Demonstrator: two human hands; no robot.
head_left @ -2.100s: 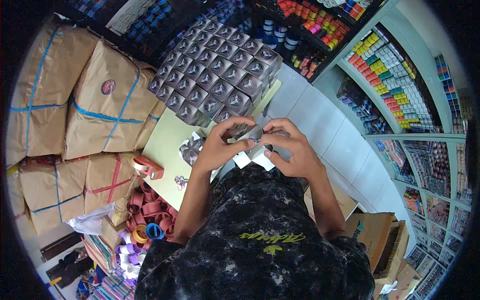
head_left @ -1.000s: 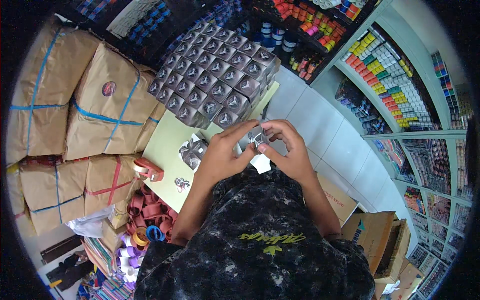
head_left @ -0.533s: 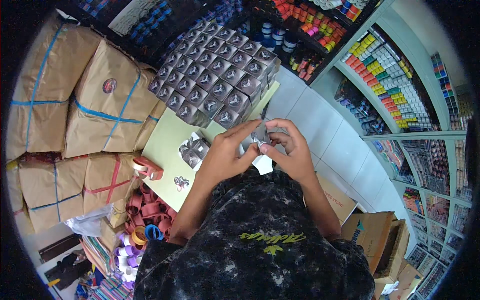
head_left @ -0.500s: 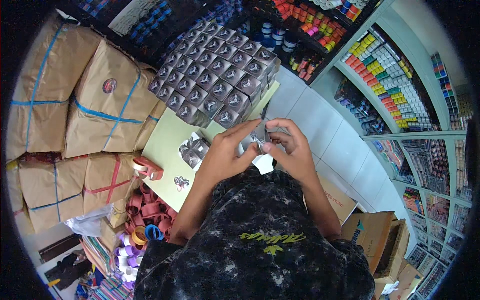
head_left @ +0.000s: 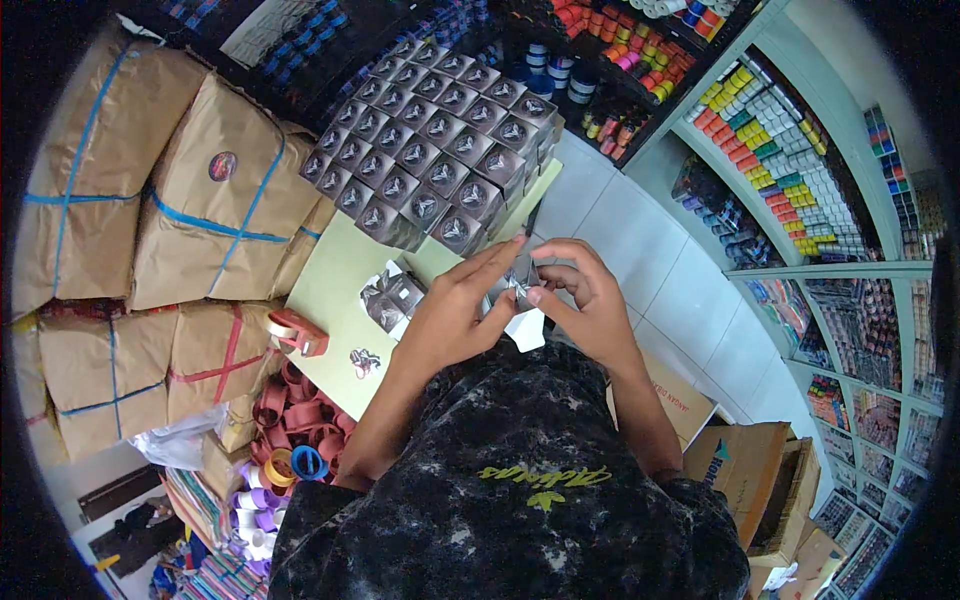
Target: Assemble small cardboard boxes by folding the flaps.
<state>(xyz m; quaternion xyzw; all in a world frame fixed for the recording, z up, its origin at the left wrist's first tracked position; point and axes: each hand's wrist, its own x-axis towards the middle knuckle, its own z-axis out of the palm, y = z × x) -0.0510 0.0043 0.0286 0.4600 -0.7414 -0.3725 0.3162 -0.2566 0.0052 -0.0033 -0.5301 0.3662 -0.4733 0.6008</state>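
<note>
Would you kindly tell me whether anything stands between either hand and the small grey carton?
Nothing visible does: the left hand and right hand both appear to touch the small grey carton. The stacked patterned boxes stand beyond the hands, outside the gap between them.

Soft light brightens the pale yellow rectangular worktop (head_left: 335,275).
Beyond its right edge, glossy white floor tiles (head_left: 630,225) gleam; fisheye distortion bows grey-green shelves (head_left: 820,272) near the black rim.
</note>
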